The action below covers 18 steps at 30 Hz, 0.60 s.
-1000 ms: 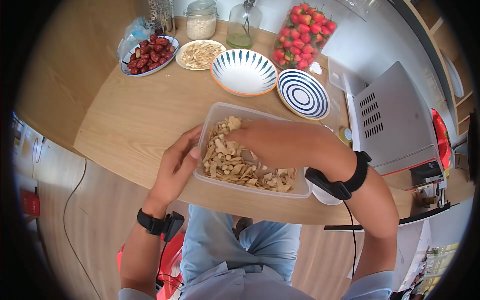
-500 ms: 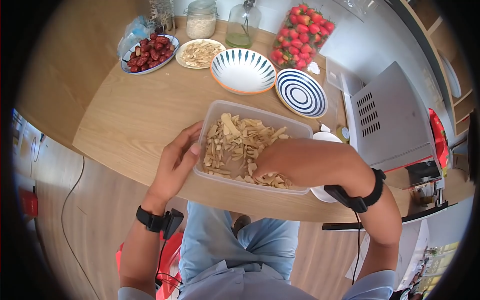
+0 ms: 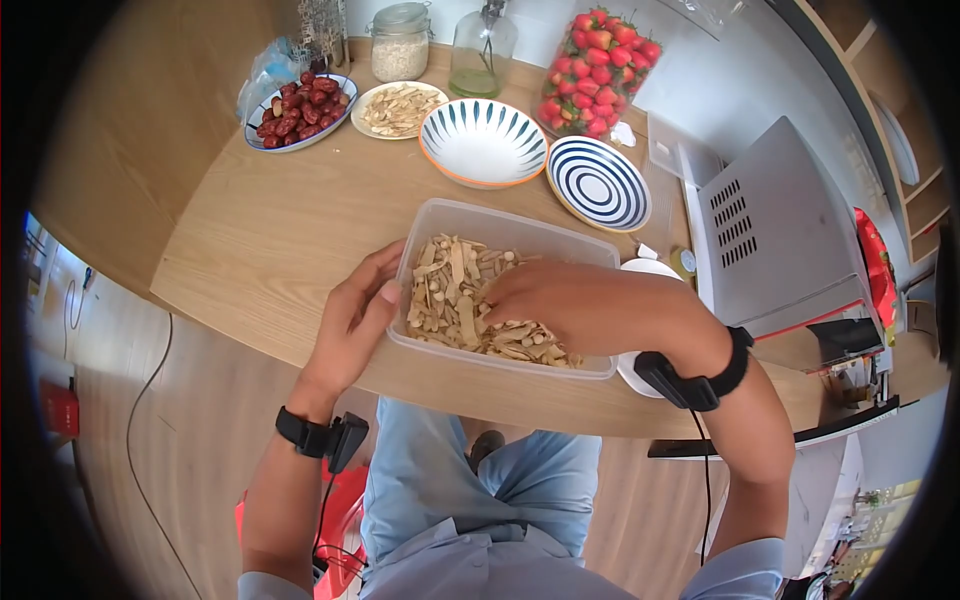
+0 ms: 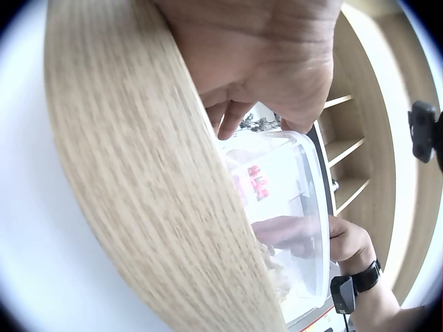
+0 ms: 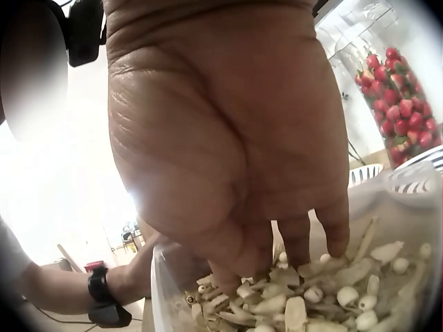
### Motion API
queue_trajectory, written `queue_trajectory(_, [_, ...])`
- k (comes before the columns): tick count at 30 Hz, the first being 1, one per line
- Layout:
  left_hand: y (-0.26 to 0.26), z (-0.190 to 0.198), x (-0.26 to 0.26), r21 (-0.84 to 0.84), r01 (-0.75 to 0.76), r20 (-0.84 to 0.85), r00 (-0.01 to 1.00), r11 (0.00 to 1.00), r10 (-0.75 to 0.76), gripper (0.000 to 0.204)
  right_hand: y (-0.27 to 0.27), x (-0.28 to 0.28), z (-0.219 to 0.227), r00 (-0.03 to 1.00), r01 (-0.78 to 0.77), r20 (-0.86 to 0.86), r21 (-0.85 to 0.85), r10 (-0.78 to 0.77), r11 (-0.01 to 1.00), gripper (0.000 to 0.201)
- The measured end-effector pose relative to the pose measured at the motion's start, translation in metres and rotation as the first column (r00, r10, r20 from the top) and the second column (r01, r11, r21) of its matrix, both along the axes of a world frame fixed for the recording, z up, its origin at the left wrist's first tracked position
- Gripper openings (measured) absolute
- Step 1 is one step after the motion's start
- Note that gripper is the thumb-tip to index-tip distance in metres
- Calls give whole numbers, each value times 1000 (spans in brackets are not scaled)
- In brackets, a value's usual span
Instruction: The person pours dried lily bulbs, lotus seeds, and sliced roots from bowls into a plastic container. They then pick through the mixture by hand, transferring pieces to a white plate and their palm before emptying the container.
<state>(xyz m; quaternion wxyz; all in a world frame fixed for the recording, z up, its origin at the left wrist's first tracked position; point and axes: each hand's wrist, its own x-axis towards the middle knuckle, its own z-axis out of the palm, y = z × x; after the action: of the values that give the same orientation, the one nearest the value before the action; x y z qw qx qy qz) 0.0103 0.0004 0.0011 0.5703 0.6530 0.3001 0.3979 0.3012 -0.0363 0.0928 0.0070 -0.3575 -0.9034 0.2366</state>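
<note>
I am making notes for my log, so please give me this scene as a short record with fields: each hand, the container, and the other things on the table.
left hand: left hand holds the left wall of the plastic container, thumb on the rim
right hand: right hand is inside the container, fingertips in the dried slices
container: clear, no lid on it, near the table front edge
behind it: patterned bowl, striped plate, dish of red dates, plate of pale slices, jar of strawberries
right side: grey appliance
</note>
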Motion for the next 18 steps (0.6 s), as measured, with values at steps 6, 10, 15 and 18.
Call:
queue_trajectory(6, [0,0,1,-11,-4,5,1000,1000,4,55,-13,15,28,924,349,132,87,-358,933,39])
queue_trajectory(10, [1,-3,0,-8,-6,3,1000,1000,6,55,-24,15,9,927,339,86,226,-365,913,28])
queue_trajectory(15, [1,-2,-1,6,-3,-15,1000,1000,3,56,-24,0,9,891,391,126,270,-435,880,36])
queue_trajectory(18, [0,1,0,20,-9,-33,999,1000,10,56,-9,-3,-19,939,325,15,293,-344,899,44])
